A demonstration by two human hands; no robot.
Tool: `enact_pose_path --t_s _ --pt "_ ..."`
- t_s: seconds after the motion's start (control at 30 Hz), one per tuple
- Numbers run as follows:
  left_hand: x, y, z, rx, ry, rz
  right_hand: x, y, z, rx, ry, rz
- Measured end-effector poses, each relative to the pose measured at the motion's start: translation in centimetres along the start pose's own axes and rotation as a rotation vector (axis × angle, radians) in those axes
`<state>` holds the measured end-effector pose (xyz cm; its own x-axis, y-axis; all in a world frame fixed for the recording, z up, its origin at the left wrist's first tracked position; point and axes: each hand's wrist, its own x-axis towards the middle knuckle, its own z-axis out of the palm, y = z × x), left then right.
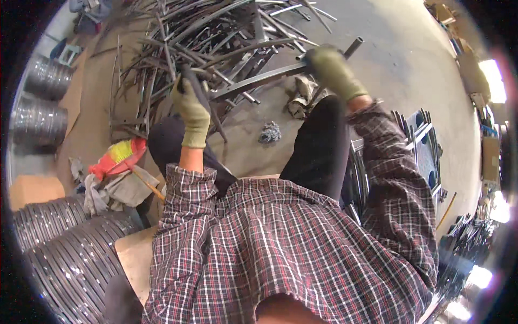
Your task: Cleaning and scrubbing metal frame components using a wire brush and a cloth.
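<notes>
My right hand point(332, 70), in a green work glove and smeared by motion, is closed around a long grey metal tube point(264, 80). One end of this tube sticks out beyond the hand, and the rest slants down toward my left hand point(191, 108). That hand wears a matching glove with a dark palm, its fingers curled. A narrow dark bar point(217, 121) runs along the left palm and out below it; the fingers partly hide it. Directly ahead of both hands lies a tangled pile of metal tubes point(216, 32) on the floor.
Between my knees lie a small clump of metal shavings point(270, 133) and a crumpled brown cloth point(303, 97). Large coils point(81, 259) stand at left, near a red and yellow cloth point(121, 156). A rack of bars point(418, 135) is at right.
</notes>
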<state>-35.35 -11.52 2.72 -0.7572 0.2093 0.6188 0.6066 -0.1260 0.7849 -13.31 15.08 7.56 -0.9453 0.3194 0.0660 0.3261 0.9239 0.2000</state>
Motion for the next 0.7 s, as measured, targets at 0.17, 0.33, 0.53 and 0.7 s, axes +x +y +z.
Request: enact_pose_path --t_s 0.17,0.33,0.53,0.7 --pt "0.2 3.3 -0.7 -0.267 -0.126 -0.481 1.4 -7.8 0.5 0.194 0.154 -0.256" --pt "0.1 3.1 0.3 -0.184 0.052 -0.242 -0.5 5.7 -0.4 -0.293 -0.183 -0.023" --pt "0.3 3.6 0.5 -0.075 0.015 -0.222 0.0 5.8 0.5 -0.361 -0.064 -0.157" --pt "0.4 3.8 1.1 -0.337 0.055 -0.412 2.3 -5.0 -0.4 0.27 0.013 -0.17"
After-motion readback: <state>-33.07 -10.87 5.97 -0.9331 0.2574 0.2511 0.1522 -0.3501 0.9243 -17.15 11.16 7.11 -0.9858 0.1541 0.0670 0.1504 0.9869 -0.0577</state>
